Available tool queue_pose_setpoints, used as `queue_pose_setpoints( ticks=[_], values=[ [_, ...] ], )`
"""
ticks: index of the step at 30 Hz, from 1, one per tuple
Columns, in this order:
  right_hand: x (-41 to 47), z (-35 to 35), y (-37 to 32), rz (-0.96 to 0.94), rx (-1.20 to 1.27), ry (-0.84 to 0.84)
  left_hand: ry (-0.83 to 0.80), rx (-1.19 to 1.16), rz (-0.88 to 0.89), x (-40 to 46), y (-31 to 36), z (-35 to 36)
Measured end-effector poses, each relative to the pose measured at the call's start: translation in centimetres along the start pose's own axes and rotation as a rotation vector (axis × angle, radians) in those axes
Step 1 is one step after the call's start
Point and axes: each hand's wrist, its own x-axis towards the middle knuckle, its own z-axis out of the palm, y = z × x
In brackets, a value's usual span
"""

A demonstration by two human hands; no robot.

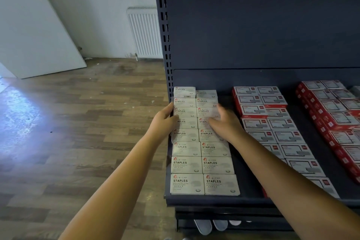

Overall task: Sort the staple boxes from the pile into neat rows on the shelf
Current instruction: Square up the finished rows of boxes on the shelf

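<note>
White staple boxes (202,163) lie flat in two neat columns at the left end of the dark shelf (247,193). My left hand (164,120) presses against the left side of the left column, about the third and fourth box from the back, fingers straight. My right hand (224,121) lies flat over the right column at the same depth, blurred, its fingers pointing left and covering part of one box. Neither hand holds a box.
Red-and-white staple boxes (272,124) sit in rows to the right, with another red stack (335,115) at the far right. The shelf upright (165,45) borders the left edge. Wooden floor (78,122), a radiator (144,31) and a white door (33,31) lie to the left.
</note>
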Motion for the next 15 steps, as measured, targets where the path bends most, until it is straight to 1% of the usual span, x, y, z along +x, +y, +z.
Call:
queue_pose_setpoints(
  ticks=[3, 8, 10, 13, 15],
  values=[
    [-1.3, 0.2, 0.5, -0.013, 0.001, 0.006, 0.0, 0.018, 0.023, -1.4, -0.7, 0.1],
    [-2.6, -0.3, 0.1, 0.046, 0.168, -0.013, 0.011, -0.012, -0.008, -2.1, -0.4, 0.4],
    [-2.9, -0.9, -0.1, 0.065, 0.228, -0.05, 0.023, 0.009, -0.01, -2.2, -0.4, 0.5],
    [-3.7, -1.4, -0.1, 0.067, 0.192, -0.119, 0.019, 0.067, 0.021, -2.5, -0.7, 0.8],
    [-4.6, -1.2, 0.1, 0.052, 0.143, -0.106, 0.025, 0.144, 0.059, -3.2, -0.8, 1.1]
  ],
)
